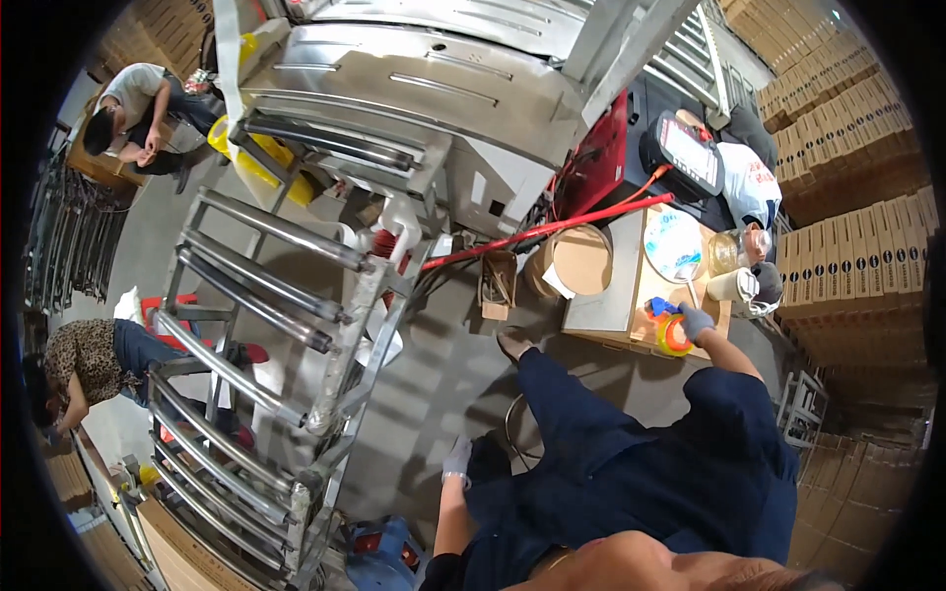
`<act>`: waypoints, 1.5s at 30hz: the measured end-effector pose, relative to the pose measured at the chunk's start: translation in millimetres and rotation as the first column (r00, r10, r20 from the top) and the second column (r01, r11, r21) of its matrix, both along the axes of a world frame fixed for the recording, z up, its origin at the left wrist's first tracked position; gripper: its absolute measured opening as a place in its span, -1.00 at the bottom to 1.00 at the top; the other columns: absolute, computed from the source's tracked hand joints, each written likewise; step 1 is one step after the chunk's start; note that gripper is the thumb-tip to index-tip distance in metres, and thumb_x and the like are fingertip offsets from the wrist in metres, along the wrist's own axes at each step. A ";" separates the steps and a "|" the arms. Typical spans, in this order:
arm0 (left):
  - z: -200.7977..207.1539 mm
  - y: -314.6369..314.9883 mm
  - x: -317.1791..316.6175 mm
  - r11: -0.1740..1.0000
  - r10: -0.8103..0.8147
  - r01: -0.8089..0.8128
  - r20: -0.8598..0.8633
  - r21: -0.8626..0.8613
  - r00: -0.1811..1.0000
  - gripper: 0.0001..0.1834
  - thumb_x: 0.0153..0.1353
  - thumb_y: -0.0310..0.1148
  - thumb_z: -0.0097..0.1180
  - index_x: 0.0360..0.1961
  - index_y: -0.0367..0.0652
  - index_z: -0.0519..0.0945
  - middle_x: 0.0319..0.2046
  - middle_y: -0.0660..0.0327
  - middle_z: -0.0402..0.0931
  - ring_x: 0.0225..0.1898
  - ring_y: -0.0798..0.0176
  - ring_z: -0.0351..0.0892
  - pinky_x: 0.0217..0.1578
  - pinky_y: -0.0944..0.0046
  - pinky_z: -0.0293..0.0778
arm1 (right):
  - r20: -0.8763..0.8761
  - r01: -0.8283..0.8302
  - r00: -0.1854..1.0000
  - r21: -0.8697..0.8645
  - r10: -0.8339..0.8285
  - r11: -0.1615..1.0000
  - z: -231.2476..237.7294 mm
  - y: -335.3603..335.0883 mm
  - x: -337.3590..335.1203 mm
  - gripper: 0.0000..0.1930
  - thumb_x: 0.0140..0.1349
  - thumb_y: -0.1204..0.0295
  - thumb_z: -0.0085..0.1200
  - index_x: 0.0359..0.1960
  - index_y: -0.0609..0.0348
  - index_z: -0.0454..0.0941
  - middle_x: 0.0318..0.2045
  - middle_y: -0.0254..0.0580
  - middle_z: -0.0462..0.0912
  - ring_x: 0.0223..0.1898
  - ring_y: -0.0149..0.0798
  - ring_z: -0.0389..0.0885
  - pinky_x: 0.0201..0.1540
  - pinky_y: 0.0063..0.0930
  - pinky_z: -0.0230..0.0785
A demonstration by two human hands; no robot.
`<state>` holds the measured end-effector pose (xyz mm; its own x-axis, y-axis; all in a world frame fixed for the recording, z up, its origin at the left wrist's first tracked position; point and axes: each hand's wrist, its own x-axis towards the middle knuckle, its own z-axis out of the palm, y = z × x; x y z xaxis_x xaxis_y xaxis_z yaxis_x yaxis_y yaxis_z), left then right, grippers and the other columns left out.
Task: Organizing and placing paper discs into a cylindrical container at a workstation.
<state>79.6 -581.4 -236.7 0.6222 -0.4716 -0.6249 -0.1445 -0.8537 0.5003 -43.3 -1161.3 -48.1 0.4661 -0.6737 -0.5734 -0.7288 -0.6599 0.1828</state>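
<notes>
My right hand [698,322], in a grey glove, is at the near edge of a small wooden table. Its fingers close at the rim of a yellow and orange ring, which looks like a roll of tape [674,337]. Just beyond my fingertips ends the white handle of a round blue and white hand fan [674,244]. A bright blue piece [661,306] lies beside the ring. My left hand [457,459], in a pale glove, hangs low at my left side, fingers loosely stretched and apparently holding nothing.
A metal roller conveyor [258,305] stands to my left. A red bar [552,229] slants across ahead, above a round cardboard drum [581,260]. A clear jar [724,251] and white mug [730,287] share the table [606,300]. Stacked cartons [862,246] line the right; co-workers are at left.
</notes>
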 end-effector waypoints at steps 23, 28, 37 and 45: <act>-48.9 -128.5 -117.4 0.594 0.449 -0.699 -0.557 -0.398 0.699 -0.68 0.03 -0.28 -0.07 -0.23 -0.26 0.39 -0.47 0.27 0.41 -0.46 0.42 0.38 -0.45 0.49 0.31 | 0.343 -0.152 0.422 0.940 -0.839 0.307 -188.0 118.1 18.2 -0.61 -0.07 0.24 0.06 -0.25 0.20 0.33 -0.39 -0.26 0.40 -0.43 -0.38 0.34 -0.38 -0.56 0.23; -12.7 -107.4 -123.6 0.443 0.585 -0.824 -0.582 -0.354 0.565 -0.68 0.05 -0.34 -0.09 -0.19 -0.30 0.36 -0.41 0.20 0.43 -0.47 0.43 0.40 -0.49 0.53 0.30 | 0.127 0.079 -0.042 0.989 -0.991 0.123 -285.4 102.9 74.4 -0.59 -0.23 0.05 0.13 -0.43 0.03 0.38 -0.64 -0.38 0.27 -0.67 -0.45 0.20 -0.60 -0.50 0.15; -13.6 -138.5 -93.3 0.479 0.570 -0.837 -0.631 -0.264 0.526 -0.66 0.11 -0.36 -0.19 -0.11 -0.35 0.27 -0.31 0.07 0.40 -0.32 0.29 0.43 -0.35 0.43 0.37 | 0.045 0.185 -0.471 0.981 -0.881 -0.049 -407.4 27.6 128.4 -0.58 -0.20 0.06 0.10 -0.31 -0.05 0.35 -0.51 -0.39 0.39 -0.52 -0.37 0.32 -0.52 -0.39 0.20; -14.1 -158.4 -33.7 0.379 0.552 -0.859 -0.661 -0.344 0.509 -0.62 0.11 -0.32 -0.22 -0.08 -0.34 0.24 -0.21 0.02 0.34 -0.24 0.20 0.39 -0.22 0.32 0.34 | -0.438 -0.467 -0.078 0.810 -0.895 -0.356 -267.5 140.4 95.0 -0.69 0.01 0.38 -0.06 -0.18 0.16 0.29 -0.29 -0.23 0.44 -0.28 -0.29 0.42 -0.27 -0.33 0.33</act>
